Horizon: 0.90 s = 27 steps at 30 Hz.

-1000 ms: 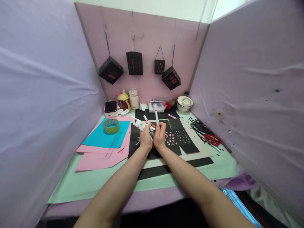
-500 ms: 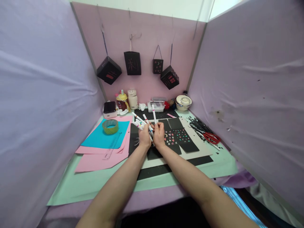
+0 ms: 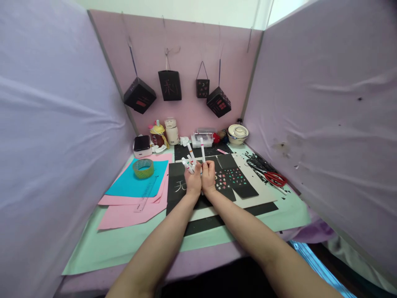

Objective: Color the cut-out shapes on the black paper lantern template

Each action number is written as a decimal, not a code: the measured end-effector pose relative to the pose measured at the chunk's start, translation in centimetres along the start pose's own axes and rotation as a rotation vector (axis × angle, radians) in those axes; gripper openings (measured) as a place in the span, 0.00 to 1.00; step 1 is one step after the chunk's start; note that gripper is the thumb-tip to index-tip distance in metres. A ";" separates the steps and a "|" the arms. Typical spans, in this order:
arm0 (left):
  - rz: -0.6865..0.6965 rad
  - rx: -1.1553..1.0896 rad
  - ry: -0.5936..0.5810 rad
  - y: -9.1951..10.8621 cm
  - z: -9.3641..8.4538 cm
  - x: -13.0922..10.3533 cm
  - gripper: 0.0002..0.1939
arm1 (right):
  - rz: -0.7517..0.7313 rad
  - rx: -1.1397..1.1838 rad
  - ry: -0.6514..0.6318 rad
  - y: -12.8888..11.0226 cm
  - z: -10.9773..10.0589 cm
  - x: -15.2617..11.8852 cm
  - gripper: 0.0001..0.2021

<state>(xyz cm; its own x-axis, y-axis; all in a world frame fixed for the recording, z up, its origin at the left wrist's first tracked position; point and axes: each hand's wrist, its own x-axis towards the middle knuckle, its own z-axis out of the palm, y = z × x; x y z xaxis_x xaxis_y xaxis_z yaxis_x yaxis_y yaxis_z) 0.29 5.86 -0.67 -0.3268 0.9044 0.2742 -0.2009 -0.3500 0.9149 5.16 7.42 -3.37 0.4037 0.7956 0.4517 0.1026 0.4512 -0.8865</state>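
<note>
Left hand (image 3: pixel 193 182) curls around several white markers (image 3: pixel 191 153), right hand (image 3: pixel 209 177) around one marker (image 3: pixel 202 151), perhaps more, jutting above the hands.

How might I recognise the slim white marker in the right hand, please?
On the pale green tabletop lie black paper sheets. Above them, the right hand holds the white, pink-banded marker nearly upright, apart from the tilted bunch of white markers in the left hand.

Lt: soft, even | bright patch (image 3: pixel 283 9) top R, blown-out | shadows faint | side panels (image 3: pixel 46 136) stretched | fine detail sl. soft
</note>
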 end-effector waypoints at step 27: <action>0.080 0.128 0.006 -0.6 -2.5 2.7 0.16 | -0.203 -0.319 -0.407 -0.1 -0.5 0.0 0.08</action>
<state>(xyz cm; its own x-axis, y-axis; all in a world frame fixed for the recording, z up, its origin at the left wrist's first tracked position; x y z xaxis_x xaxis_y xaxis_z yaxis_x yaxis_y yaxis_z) -2.79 7.92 -1.24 -0.3427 0.8732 0.3465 -0.0551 -0.3869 0.9205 5.62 7.20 -3.29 -0.0307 0.8258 0.5632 0.4372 0.5178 -0.7354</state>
